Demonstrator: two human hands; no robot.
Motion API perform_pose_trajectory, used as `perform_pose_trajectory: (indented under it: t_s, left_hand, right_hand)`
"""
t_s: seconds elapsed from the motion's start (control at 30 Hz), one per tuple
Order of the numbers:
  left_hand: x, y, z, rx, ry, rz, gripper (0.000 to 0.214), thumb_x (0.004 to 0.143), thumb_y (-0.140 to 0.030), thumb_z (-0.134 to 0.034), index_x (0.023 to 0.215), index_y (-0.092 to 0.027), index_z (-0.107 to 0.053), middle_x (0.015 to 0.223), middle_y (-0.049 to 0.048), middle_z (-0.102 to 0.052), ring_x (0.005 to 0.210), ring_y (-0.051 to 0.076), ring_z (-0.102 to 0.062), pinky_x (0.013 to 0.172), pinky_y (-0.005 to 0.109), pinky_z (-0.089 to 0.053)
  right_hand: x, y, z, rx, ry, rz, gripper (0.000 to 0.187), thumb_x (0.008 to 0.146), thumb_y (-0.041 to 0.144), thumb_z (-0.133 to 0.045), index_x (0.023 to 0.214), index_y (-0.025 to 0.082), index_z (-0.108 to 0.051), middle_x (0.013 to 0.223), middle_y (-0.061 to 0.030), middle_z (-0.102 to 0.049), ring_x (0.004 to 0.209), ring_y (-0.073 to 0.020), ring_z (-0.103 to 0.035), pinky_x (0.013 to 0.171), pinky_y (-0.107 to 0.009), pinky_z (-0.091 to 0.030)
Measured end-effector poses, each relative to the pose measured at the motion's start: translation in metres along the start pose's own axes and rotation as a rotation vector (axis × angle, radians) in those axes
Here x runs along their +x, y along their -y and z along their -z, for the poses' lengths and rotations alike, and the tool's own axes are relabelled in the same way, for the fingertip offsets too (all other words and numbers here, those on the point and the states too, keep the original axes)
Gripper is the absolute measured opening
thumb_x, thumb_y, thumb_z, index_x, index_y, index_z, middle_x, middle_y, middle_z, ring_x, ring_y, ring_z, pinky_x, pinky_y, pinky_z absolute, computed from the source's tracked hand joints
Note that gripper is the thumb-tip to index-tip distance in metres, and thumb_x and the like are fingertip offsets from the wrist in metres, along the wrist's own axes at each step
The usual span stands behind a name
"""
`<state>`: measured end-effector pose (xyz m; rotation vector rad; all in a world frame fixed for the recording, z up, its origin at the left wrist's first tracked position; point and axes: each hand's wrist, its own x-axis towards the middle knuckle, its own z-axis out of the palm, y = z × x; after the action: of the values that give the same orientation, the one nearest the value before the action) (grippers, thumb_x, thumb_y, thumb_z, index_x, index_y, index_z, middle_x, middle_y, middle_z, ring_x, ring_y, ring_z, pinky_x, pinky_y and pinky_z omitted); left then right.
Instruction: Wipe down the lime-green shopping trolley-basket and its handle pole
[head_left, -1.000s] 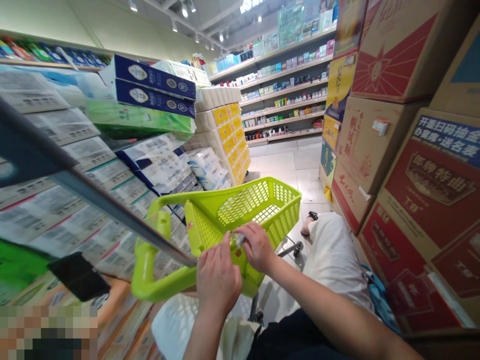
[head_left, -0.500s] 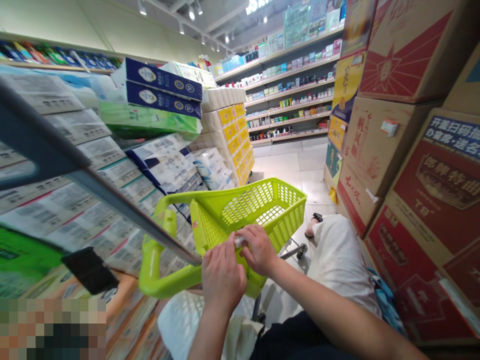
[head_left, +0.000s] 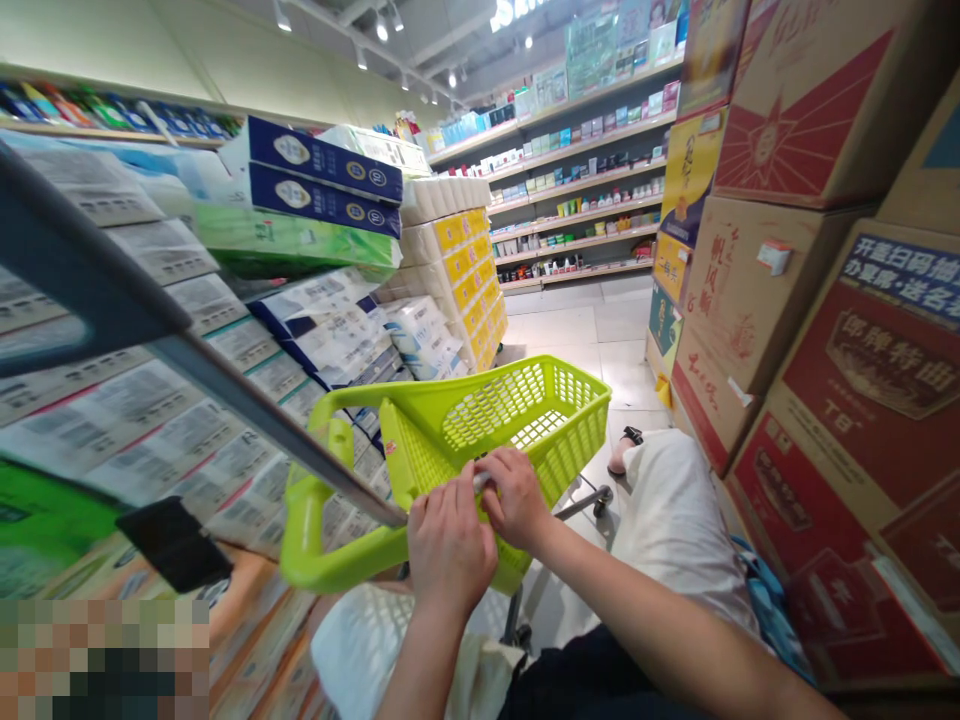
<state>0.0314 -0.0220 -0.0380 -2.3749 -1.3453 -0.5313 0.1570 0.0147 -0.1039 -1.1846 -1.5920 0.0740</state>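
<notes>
A lime-green shopping cart (head_left: pixel 564 435) stands before me, with nothing visible in its basket. My left hand (head_left: pixel 452 545) is closed at the near side rim, its fingers bent over; what lies under them is hidden. Touching it, my right hand (head_left: pixel 513 500) is curled with thumb and fingers pinching a small whitish thing (head_left: pixel 481 482), too covered to name. A grey pole (head_left: pixel 277 415) slants in from the upper left, its lower end beside my left hand and the cart's handle (head_left: pixel 330 565).
Stacked tissue packs (head_left: pixel 322 325) line the left side, with a dark flat device (head_left: pixel 176 543) on lower packs. Cardboard cartons (head_left: pixel 757 290) rise close on the right. Shelves of small goods (head_left: pixel 577 180) close off the far end of the tiled aisle (head_left: pixel 574 325).
The view has shifted very slightly. Both hands stay together at the cart's rim, with only a slight movement.
</notes>
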Motion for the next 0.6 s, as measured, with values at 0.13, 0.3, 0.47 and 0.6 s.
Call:
perform_pose_trajectory:
  t_s: [0.13, 0.3, 0.47, 0.6]
  left_hand:
    - [0.000, 0.001, -0.002, -0.001, -0.009, -0.019, 0.055, 0.073, -0.009, -0.049, 0.128, -0.011, -0.054, 0.107, 0.0106, -0.070, 0.098, 0.025, -0.062, 0.090, 0.039, -0.036]
    - [-0.001, 0.000, 0.000, 0.006, -0.019, -0.026, 0.058, 0.074, -0.009, -0.049, 0.132, -0.012, -0.052, 0.104, 0.0102, -0.070, 0.097, 0.026, -0.062, 0.090, 0.039, -0.037]
    - [0.000, -0.002, -0.001, 0.008, -0.018, -0.003, 0.059, 0.074, -0.009, -0.049, 0.133, -0.013, -0.051, 0.105, 0.0101, -0.070, 0.098, 0.026, -0.062, 0.090, 0.040, -0.037]
    - [-0.003, 0.002, -0.002, 0.001, -0.027, -0.022, 0.064, 0.074, -0.009, -0.049, 0.137, -0.015, -0.048, 0.107, 0.0101, -0.070, 0.098, 0.026, -0.062, 0.090, 0.039, -0.037]
  right_hand:
    - [0.002, -0.010, 0.005, -0.009, 0.071, 0.099, 0.024, 0.075, 0.017, -0.048, 0.096, 0.019, -0.060, 0.090, -0.0056, -0.058, 0.086, -0.0223, -0.051, 0.080, -0.034, -0.038]
    - [0.005, -0.048, 0.023, -0.129, -0.045, -0.065, 0.017, 0.078, 0.014, -0.047, 0.087, 0.020, -0.060, 0.084, -0.0056, -0.059, 0.084, -0.0228, -0.051, 0.081, -0.034, -0.037]
    - [0.001, -0.020, 0.009, -0.057, -0.044, -0.073, 0.017, 0.077, 0.013, -0.048, 0.086, 0.021, -0.060, 0.085, -0.0045, -0.059, 0.085, -0.0220, -0.050, 0.081, -0.034, -0.036]
    - [-0.001, -0.014, 0.008, -0.002, 0.049, 0.051, 0.021, 0.076, 0.015, -0.049, 0.093, 0.021, -0.060, 0.090, -0.0044, -0.060, 0.086, -0.0216, -0.051, 0.081, -0.033, -0.037]
